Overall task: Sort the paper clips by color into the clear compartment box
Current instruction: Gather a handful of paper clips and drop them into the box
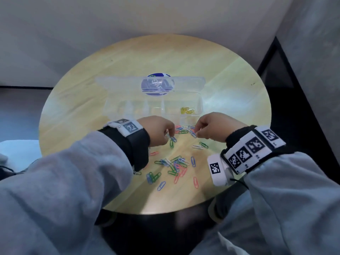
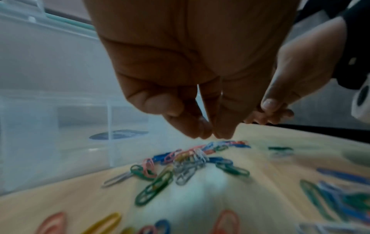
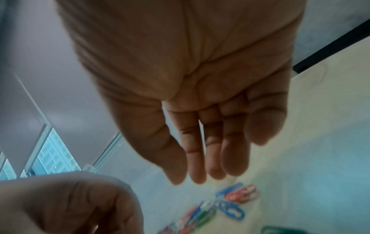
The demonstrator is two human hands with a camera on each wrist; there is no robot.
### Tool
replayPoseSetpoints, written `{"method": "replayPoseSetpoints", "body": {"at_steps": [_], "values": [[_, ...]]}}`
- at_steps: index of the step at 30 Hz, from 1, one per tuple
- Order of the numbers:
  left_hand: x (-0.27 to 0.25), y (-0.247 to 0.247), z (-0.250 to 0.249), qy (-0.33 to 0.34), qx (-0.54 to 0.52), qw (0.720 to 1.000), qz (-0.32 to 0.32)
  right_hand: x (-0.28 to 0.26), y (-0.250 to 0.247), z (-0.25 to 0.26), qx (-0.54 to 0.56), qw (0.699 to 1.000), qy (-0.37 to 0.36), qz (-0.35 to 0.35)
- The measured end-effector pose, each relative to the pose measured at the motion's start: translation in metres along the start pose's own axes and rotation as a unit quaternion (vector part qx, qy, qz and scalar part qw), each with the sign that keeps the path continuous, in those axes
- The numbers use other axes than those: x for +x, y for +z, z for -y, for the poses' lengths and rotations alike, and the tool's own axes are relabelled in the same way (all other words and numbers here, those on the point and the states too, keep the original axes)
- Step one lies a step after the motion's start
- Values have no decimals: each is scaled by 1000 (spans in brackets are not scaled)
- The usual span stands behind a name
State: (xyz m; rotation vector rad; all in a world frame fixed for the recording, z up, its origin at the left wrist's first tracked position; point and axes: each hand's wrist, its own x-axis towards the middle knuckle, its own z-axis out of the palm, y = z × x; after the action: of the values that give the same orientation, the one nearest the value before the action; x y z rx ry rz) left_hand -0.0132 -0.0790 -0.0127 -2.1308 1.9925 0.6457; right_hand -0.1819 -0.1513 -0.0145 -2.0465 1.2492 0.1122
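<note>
Loosely scattered, the paper clips (image 1: 177, 163) in blue, green, pink and white lie across the round wooden table (image 1: 128, 57), with one denser knot (image 1: 184, 130) directly beneath both sets of fingertips and the rest spread back toward the person's wrists. Above that knot the left hand (image 1: 160, 130) hovers with thumb and fingers drawn together to a point in the left wrist view; whether a clip is caught between the fingertips (image 2: 202, 131) cannot be told, though none shows. The right hand (image 1: 213, 127) reaches in from the opposite side; in its wrist view the fingers (image 3: 212, 150) hang straight and relaxed and hold nothing, apparently poised to pick from the same cluster. Just beyond both hands stands the clear compartment box (image 1: 199, 100), its lid (image 1: 193, 82) folded back flat away from the person, probably so each compartment stays open to a short forward drop. Only one compartment, the one beyond the right hand, holds anything: a small bunch of yellow clips (image 1: 187, 110). Sorting therefore looks barely begun, with yellow apparently done first and the other colours still to be lifted. A blue round sticker (image 1: 158, 75) shows through and past the lid. Grey sleeves (image 1: 73, 181) and marker-printed wrist bands (image 1: 253, 150) frame the scene.
</note>
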Motion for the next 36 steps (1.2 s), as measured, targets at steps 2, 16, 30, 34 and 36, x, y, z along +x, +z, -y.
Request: {"method": "replayPoseSetpoints", "body": {"at_steps": [2, 16, 30, 34, 36], "values": [[4, 5, -1, 7, 29, 1000, 8, 4, 7, 1, -26, 1000, 3, 6], [29, 21, 2, 6, 70, 997, 14, 14, 24, 5, -83, 996, 20, 26], [28, 24, 7, -5, 54, 998, 15, 13, 30, 13, -178, 981, -22, 71], [20, 22, 8, 10, -31, 999, 11, 10, 24, 11, -83, 995, -31, 52], [15, 17, 8, 12, -97, 995, 9, 8, 20, 11, -11, 998, -40, 52]]}}
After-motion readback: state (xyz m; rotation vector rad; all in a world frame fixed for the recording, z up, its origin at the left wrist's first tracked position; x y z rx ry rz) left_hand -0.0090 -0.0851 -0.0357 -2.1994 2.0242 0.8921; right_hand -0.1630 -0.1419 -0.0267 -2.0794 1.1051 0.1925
